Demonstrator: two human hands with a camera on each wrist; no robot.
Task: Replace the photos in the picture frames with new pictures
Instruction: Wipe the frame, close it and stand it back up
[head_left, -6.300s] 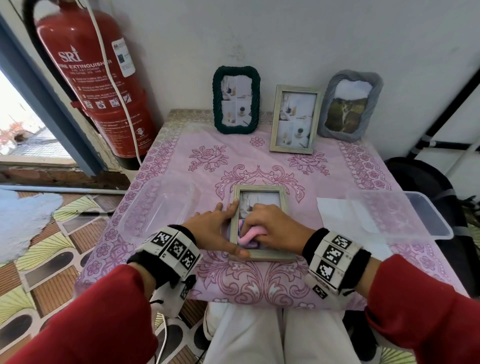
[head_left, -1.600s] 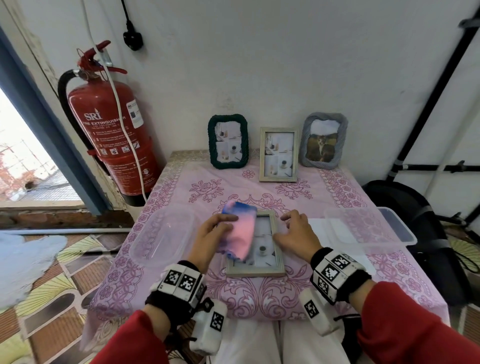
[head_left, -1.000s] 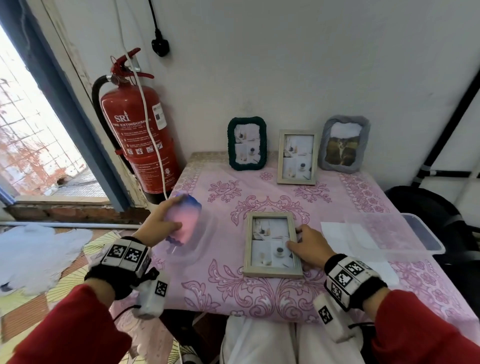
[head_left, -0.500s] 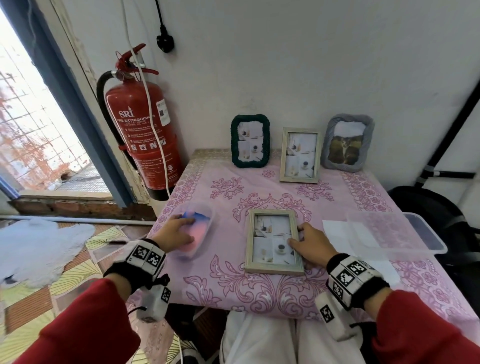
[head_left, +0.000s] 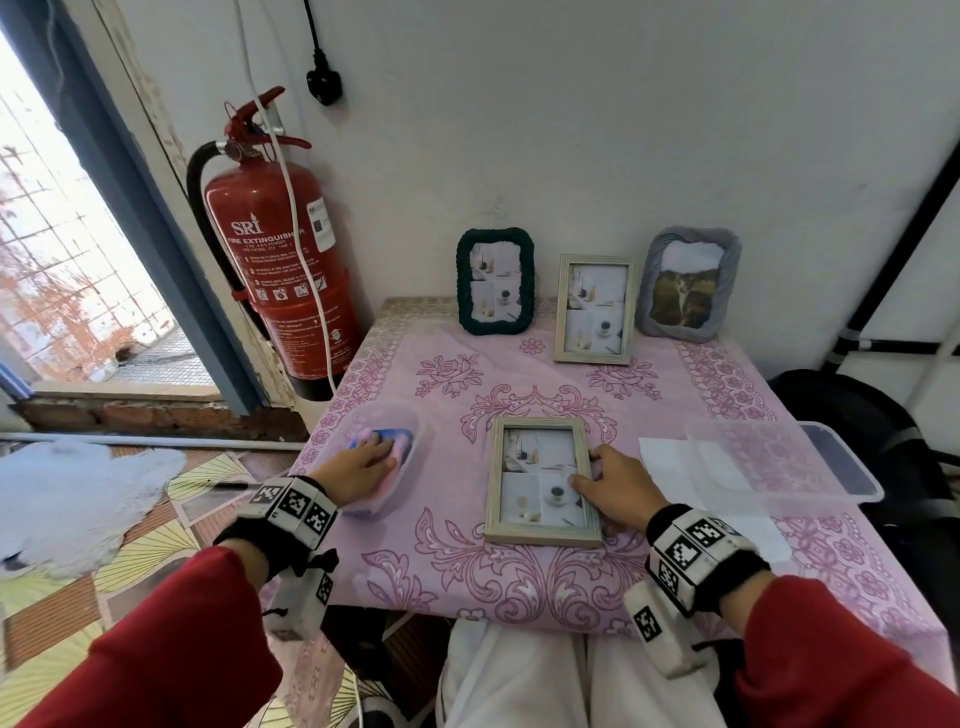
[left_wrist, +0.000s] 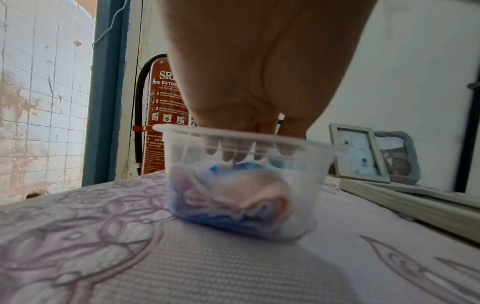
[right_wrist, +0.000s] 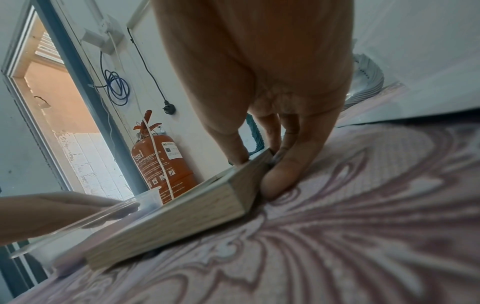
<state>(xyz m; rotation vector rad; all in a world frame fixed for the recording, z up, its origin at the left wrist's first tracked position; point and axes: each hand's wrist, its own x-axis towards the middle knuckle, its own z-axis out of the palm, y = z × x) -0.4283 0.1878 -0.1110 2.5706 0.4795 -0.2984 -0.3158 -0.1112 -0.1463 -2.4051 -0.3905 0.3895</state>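
left hand (head_left: 358, 470) presses cloth (left_wrist: 228, 197) into tub (left_wrist: 244, 181) centre-left, right hand (head_left: 613, 491) pinches frame (head_left: 540, 483) edge, next stand it up

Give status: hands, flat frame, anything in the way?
Left hand in the clear tub, fingers on the pink-blue cloth. Right hand grips the flat frame by its right edge. Nothing blocking the frame.

Premises judged domestic room, corner by doorway. Small desk (head_left: 545, 587) set against white plastered wall, covered with pink floral cloth. Three photo frames (head_left: 595, 308) stood at wall edge. Patterned floor tiles (head_left: 130, 561) and white shaggy rug (head_left: 67, 499) noted at left. Red fire extinguisher (head_left: 280, 270) mounted beside blue door frame (head_left: 156, 218); plug and cable observed above.
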